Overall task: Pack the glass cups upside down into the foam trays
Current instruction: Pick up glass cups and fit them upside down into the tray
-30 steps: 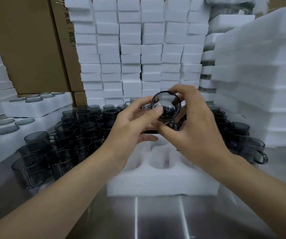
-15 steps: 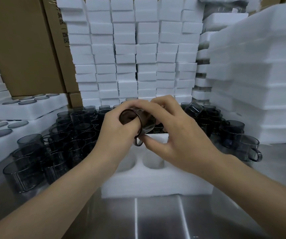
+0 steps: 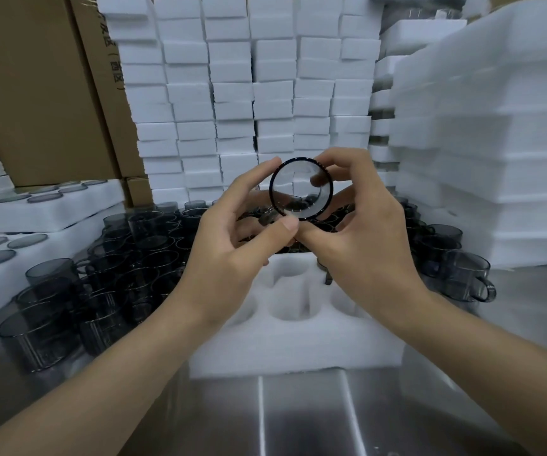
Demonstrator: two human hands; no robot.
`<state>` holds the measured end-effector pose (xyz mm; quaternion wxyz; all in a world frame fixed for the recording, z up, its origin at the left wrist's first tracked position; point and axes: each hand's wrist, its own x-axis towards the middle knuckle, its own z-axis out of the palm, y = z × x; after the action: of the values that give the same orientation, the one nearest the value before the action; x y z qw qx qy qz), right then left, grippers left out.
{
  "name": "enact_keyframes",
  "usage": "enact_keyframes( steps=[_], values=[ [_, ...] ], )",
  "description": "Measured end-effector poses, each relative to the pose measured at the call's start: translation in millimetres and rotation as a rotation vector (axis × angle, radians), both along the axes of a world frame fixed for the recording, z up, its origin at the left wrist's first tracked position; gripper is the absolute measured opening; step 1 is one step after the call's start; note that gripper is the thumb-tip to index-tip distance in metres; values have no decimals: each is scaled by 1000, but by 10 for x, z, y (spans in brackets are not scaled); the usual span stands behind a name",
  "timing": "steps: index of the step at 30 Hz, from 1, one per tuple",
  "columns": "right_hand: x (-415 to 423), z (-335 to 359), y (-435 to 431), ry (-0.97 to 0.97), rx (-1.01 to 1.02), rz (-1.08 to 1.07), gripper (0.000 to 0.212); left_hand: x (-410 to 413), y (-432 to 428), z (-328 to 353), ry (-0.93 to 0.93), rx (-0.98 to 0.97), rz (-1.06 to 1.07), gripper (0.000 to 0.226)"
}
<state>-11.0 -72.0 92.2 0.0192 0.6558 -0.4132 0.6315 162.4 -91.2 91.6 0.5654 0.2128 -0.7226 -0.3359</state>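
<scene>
Head view shows me a smoked glass cup [image 3: 301, 189] held up above the foam tray [image 3: 293, 343], tipped so I look straight through one round end; I cannot tell whether that end is the mouth or the base. Both hands are closed on it: my left hand [image 3: 232, 255] pinches the lower edge with the thumb and steadies the far side with the fingers, my right hand [image 3: 361, 235] cradles the other side, fingertips over the top rim.

This looks to me like a check before seating. To do it well, I would keep both grips light on the wall, find the handle, then roll the cup until the mouth faces down and lower it squarely into an open pocket [image 3: 290, 301], with the handle turned toward the slot.

Loose cups [image 3: 78, 301] crowd just left of the tray and more stand at the right [image 3: 463, 274], so I would bring it straight down, not sideways.
</scene>
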Motion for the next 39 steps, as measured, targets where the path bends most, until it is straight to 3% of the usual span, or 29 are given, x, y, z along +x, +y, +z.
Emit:
enact_keyframes(
  steps=[9, 18, 22, 29, 34, 39],
  values=[
    [-33, -4, -14, -11, -55, -37, 56, -32, -18, -40, 17, -97, 206, 5],
    [-37, 21, -32, 60, -114, -108, 58, -37, -37, -63, 22, -171, 275, 9],
    [-66, 15, -51, 158, -105, -91, 68, -22, -50, -40, 53, -136, 269, 13],
    [-43, -40, -83, 278, -100, -48, 79, -11, -97, -5, 142, 110, 245, 41],
    [-30, -43, -64, 294, -64, -54, 73, -21, -110, 19, 67, 332, 218, 42],
    [-18, -28, -43, 268, -34, -79, 70, -45, -95, 16, 69, 375, 252, 47]
  ],
)
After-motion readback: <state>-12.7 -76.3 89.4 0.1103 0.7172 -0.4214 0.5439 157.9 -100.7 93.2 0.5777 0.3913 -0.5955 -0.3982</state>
